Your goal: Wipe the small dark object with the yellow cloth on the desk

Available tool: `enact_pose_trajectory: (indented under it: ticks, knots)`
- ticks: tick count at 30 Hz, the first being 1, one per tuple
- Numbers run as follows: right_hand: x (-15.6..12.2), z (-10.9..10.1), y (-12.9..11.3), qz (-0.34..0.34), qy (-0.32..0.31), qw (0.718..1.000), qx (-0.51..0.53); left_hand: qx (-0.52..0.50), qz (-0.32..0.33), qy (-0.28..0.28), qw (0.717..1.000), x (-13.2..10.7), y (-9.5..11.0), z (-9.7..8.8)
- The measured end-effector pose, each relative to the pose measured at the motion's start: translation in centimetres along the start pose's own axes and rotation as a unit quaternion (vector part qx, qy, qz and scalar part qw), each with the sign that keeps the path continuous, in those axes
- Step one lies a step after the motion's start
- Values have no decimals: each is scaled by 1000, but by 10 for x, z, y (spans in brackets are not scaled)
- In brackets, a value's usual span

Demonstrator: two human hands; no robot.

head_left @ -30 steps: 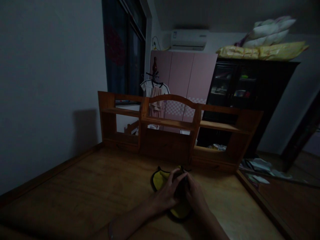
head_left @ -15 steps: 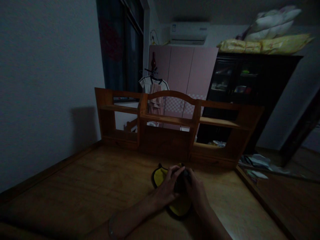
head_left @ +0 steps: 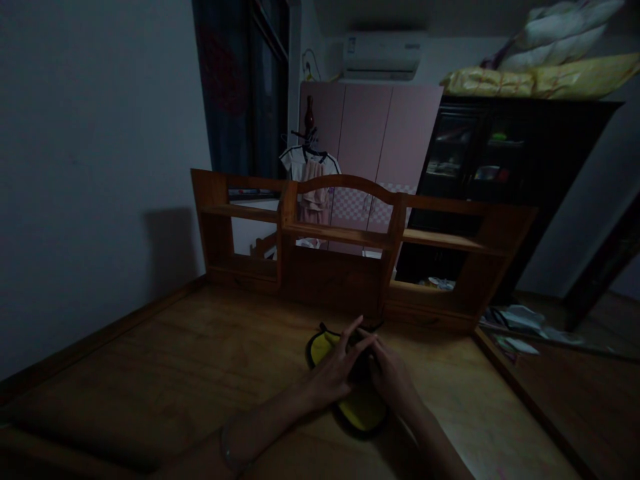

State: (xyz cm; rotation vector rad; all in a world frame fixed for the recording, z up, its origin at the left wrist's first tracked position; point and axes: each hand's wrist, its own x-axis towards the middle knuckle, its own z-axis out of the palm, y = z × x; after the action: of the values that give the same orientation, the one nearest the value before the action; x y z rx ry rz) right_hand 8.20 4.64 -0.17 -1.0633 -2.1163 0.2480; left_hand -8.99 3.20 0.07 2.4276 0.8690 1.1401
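Note:
A yellow pouch or case with black edging [head_left: 363,408] lies spread on the wooden tabletop under my hands. Between my palms is a small dark object [head_left: 361,371], too dim to name. From the left, my left hand [head_left: 336,375] holds its side, index finger lifted and the other fingers reaching over the top. My right hand [head_left: 393,373] closes on it from the right, with fingertips meeting those of the left hand. The hands cover much of the object and the middle of the pouch.
A low wooden shelf unit [head_left: 340,235] spans the back of the tabletop [head_left: 200,373]. The wall [head_left: 100,200] borders the left side. Beyond the right edge lie papers [head_left: 520,317] on a lower surface. The room is dim.
My left index finger has lifted and straightened, and my fingers have shifted over the dark object. The view has tilted slightly down. The pouch stays in place.

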Motion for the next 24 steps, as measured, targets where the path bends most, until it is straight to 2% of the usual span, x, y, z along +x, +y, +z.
enact_pose_trajectory:
  ticks: [5, 9, 11, 14, 20, 24]
  knots:
    - [1, -4, -2, -8, -6, 1000, 17, -12, 2, -12, 1000, 0, 4, -2]
    - [-2, -2, -2, 65, 35, 997, 14, -28, 5, -22, 999, 0, 8, -6]
    - [-2, -3, -3, 107, 51, 993, -2, -31, 7, -15, 999, 0, 8, -6]
    - [-2, -4, -5, 134, 65, 989, -19, -31, 5, 3, 1000, 0, 5, -4]
    - [-2, -2, -3, 117, 57, 991, -14, -27, 13, 18, 999, 0, 1, -1]
    - [-2, 0, -1, 73, 42, 996, 1, -26, 21, 25, 999, 0, 2, -2]
